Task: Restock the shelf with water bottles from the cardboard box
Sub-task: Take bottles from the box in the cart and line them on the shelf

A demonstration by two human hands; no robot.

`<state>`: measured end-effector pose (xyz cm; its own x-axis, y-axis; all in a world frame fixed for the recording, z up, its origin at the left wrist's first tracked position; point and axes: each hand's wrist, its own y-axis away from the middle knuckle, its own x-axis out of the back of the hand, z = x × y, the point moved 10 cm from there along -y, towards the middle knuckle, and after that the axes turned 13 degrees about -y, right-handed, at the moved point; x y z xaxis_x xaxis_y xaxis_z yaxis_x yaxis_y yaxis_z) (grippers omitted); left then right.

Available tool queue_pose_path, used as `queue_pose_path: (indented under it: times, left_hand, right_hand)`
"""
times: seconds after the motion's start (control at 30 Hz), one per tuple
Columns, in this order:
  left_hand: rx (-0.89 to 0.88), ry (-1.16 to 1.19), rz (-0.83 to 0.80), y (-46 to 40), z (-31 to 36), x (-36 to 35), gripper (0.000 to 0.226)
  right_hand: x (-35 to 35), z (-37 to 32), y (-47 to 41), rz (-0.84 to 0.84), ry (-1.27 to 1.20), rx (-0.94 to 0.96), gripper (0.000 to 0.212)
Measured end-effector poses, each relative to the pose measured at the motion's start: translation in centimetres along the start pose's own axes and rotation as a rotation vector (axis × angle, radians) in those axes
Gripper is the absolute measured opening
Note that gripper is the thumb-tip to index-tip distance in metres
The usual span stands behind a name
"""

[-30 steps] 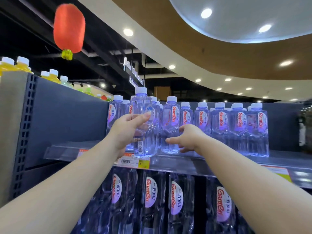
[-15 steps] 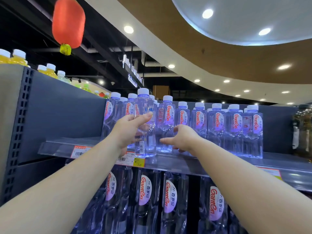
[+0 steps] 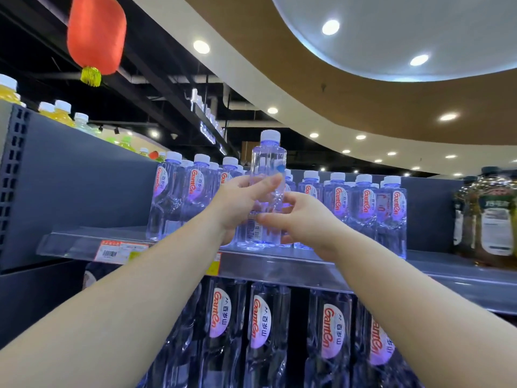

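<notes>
A clear water bottle [image 3: 268, 161] with a white cap stands upright at the front edge of the grey shelf [image 3: 279, 264], its barcode side facing me. My left hand [image 3: 237, 203] grips its middle from the left. My right hand [image 3: 302, 219] holds its lower part from the right, fingers wrapped behind it. Rows of matching bottles with red-lettered labels [image 3: 363, 203] stand behind it and to both sides. The cardboard box is out of view.
Taller water bottles [image 3: 263, 326] fill the shelf below. Dark bottles with green labels [image 3: 489, 219] stand at the right end of the shelf. Yellow and green drinks [image 3: 61, 113] line the top of the left unit. A red lantern [image 3: 96, 35] hangs overhead.
My right hand came off the neighbouring bottles and closed on the bottle held by my left hand. The bottle now sits further right along the shelf front, with the view shifted.
</notes>
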<state>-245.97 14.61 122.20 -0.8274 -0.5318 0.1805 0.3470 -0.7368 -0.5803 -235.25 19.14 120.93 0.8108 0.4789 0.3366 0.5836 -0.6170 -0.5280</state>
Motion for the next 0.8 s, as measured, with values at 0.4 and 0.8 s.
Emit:
queue_pose_path:
  times: [0.4,0.8]
  left_hand:
    - [-0.021,-0.256,0.206,1.3,-3.3,4.1,0.033]
    - [-0.062,-0.357,0.193,1.5,-3.8,3.1,0.029]
  right_hand:
    - [5.4,6.7,-2.2,0.057,0.01,-0.262,0.093]
    - [5.1,5.6,-2.0,0.229,0.448,-0.33,0.11]
